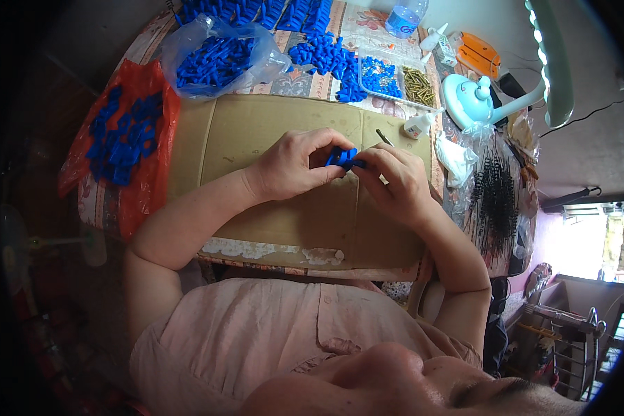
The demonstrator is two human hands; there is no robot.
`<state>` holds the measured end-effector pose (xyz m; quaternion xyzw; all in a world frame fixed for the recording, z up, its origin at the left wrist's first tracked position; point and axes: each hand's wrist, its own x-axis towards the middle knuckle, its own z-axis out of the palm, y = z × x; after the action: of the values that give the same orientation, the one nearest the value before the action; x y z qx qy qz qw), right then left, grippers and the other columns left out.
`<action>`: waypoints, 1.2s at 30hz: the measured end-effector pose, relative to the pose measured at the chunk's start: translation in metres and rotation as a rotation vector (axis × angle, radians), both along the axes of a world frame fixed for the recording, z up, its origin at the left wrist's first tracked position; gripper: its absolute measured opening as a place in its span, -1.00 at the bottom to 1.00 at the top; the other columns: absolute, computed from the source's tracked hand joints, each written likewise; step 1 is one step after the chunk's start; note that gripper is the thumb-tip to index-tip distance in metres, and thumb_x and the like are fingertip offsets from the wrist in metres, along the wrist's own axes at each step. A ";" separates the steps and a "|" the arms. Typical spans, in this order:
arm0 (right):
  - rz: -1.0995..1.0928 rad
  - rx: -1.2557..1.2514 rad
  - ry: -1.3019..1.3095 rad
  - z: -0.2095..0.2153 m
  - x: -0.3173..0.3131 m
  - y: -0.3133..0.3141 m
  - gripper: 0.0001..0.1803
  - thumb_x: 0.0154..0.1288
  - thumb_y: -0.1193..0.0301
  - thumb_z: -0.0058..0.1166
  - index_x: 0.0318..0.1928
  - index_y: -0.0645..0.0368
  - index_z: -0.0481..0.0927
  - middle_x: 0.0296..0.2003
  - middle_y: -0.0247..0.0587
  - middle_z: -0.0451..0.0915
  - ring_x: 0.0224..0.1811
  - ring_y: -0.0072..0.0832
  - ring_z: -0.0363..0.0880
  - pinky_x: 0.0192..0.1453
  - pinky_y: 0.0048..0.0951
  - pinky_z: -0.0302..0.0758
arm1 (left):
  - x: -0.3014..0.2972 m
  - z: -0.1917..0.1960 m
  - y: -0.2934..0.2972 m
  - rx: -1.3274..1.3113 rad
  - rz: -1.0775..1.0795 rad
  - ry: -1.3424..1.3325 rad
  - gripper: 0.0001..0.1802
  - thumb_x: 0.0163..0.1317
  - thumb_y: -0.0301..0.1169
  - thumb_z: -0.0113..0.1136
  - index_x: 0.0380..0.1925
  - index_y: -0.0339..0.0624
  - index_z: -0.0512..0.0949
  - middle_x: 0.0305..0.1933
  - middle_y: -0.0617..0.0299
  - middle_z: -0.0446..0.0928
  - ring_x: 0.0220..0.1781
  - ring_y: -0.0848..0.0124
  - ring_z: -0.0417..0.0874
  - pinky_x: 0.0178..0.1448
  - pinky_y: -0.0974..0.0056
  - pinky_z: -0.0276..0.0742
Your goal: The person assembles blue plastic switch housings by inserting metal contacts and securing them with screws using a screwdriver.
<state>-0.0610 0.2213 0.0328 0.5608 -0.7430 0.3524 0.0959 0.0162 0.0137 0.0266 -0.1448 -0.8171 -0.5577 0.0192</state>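
A small blue plastic part (340, 157) is held up over a flattened cardboard sheet (277, 132). My left hand (295, 163) pinches it from the left between thumb and fingers. From the right, the fingertips of my right hand (394, 177) close on its other end, where a narrow blue piece shows. Whether that is one part or two joined pieces I cannot tell. A thin dark pen-like tool (384, 136) points up just beyond my right hand. Close by stands a small white squeeze bottle (417, 126).
Blue parts lie on a red plastic bag (163, 139) at left. Behind are a clear bag (267, 59) of blue pieces, a compartment box (401, 78) with blue and brass pieces, and a water bottle (403, 21). At right stand a lamp (468, 100) and a black spiral-rod bundle (496, 197).
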 end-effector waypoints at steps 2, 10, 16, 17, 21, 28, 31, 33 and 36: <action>-0.002 -0.003 -0.033 0.000 0.000 -0.001 -0.78 0.09 0.41 0.27 -0.25 0.15 0.55 -0.49 -0.22 0.51 -0.52 -0.27 0.54 -0.49 -0.28 0.42 | 0.001 -0.001 0.000 -0.021 0.025 0.003 -0.70 0.18 -0.55 0.25 -0.05 -0.22 0.53 -0.32 0.28 0.62 -0.32 0.60 0.60 -0.25 0.42 0.52; -0.023 -0.038 0.160 0.000 0.006 -0.006 -0.77 0.05 0.41 0.31 -0.28 0.13 0.55 -0.50 -0.28 0.49 -0.53 -0.35 0.53 -0.51 -0.33 0.41 | 0.000 -0.012 0.002 0.092 0.039 -0.019 -0.69 0.21 -0.62 0.20 -0.03 -0.25 0.49 -0.22 0.29 0.60 -0.21 0.61 0.60 -0.13 0.42 0.54; 0.006 -0.039 0.260 0.001 0.007 -0.007 -0.75 0.05 0.42 0.30 -0.26 0.17 0.54 -0.50 -0.30 0.47 -0.53 -0.41 0.53 -0.48 -0.36 0.39 | 0.000 -0.017 0.001 0.249 -0.020 -0.157 -0.70 0.25 -0.65 0.14 -0.01 -0.27 0.47 -0.12 0.28 0.56 -0.07 0.59 0.56 0.00 0.42 0.52; 0.007 -0.040 0.260 0.000 0.008 -0.007 -0.75 0.05 0.42 0.30 -0.26 0.17 0.54 -0.50 -0.30 0.47 -0.53 -0.41 0.53 -0.48 -0.36 0.39 | -0.001 -0.018 0.000 0.243 -0.024 -0.164 -0.70 0.25 -0.65 0.14 -0.01 -0.28 0.46 -0.12 0.28 0.55 -0.06 0.59 0.56 0.01 0.42 0.52; 0.014 0.000 0.325 0.000 0.009 -0.005 -0.76 0.06 0.43 0.29 -0.26 0.16 0.55 -0.49 -0.31 0.47 -0.53 -0.43 0.53 -0.47 -0.39 0.38 | -0.003 -0.022 0.002 0.242 0.021 -0.046 -0.71 0.15 -0.63 0.20 -0.10 -0.20 0.51 -0.44 0.41 0.50 -0.42 0.70 0.42 -0.36 0.48 0.37; 0.037 -0.069 0.021 -0.003 0.007 -0.006 -0.75 0.03 0.48 0.32 -0.27 0.16 0.54 -0.48 -0.27 0.52 -0.53 -0.40 0.55 -0.46 -0.41 0.44 | -0.005 -0.015 -0.002 0.441 -0.142 -0.123 -0.68 0.23 -0.65 0.12 0.00 -0.22 0.46 -0.20 0.31 0.52 -0.19 0.62 0.52 -0.08 0.45 0.50; 0.002 -0.119 -0.170 -0.002 0.003 -0.002 -0.76 0.06 0.56 0.30 -0.25 0.19 0.53 -0.49 -0.26 0.54 -0.53 -0.48 0.55 -0.45 -0.48 0.46 | -0.007 -0.015 -0.007 0.553 -0.195 -0.213 -0.65 0.28 -0.61 0.13 0.07 -0.21 0.41 -0.15 0.28 0.53 -0.13 0.56 0.54 -0.03 0.41 0.53; -0.044 -0.147 -0.274 -0.005 0.001 0.000 -0.77 0.09 0.58 0.28 -0.24 0.21 0.52 -0.49 -0.28 0.54 -0.52 -0.54 0.54 -0.44 -0.52 0.45 | -0.009 -0.015 -0.009 0.585 -0.206 -0.247 -0.62 0.30 -0.58 0.15 0.11 -0.20 0.38 -0.14 0.27 0.53 -0.12 0.54 0.56 -0.03 0.39 0.55; -0.078 -0.190 -0.520 -0.008 0.000 0.001 -0.79 0.20 0.59 0.22 -0.18 0.26 0.49 -0.45 -0.32 0.55 -0.46 -0.69 0.51 -0.39 -0.60 0.43 | -0.012 -0.015 -0.011 0.616 -0.211 -0.250 -0.54 0.30 -0.53 0.18 0.18 -0.17 0.33 -0.09 0.25 0.53 -0.10 0.53 0.57 -0.01 0.39 0.56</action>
<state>-0.0610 0.2219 0.0245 0.4110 -0.7273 0.5488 -0.0324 0.0043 0.0028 0.0118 -0.1465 -0.5871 -0.7903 -0.0963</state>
